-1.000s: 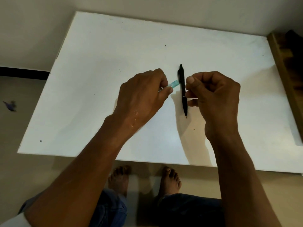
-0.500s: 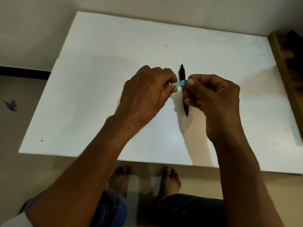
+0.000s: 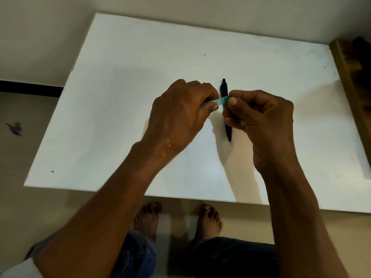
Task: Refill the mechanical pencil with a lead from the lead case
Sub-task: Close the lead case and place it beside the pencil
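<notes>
Progress: early, as I judge it. I see no loose lead, and the mechanical pencil (image 3: 225, 101) lies unopened on the desk (image 3: 120, 77) with its push cap on.

Left to do: get the case open, take out one lead, pull the pencil's cap, feed the lead in and recap.

Lead case: the small teal lead case (image 3: 222, 101) is held up between both hands, above the pencil's upper barrel, lying crosswise to it.

Left hand: my left hand (image 3: 178, 117) has its grip closed on the case's left end, thumb below and fingers curled over the top; most of that end is hidden inside the fist.

Right hand: my right hand (image 3: 261, 119) pinches the case's right end, thumb tip pressed on it, the other fingers curled in. I cannot tell whether it is on a lid or slider.

Pencil: black, lying near the middle of the desk, slightly toward the right edge, cap end toward the far edge and tip toward the near edge. Neither hand holds it; the right fingers cover its middle.

Step in hand: looks like working the case open.
</notes>
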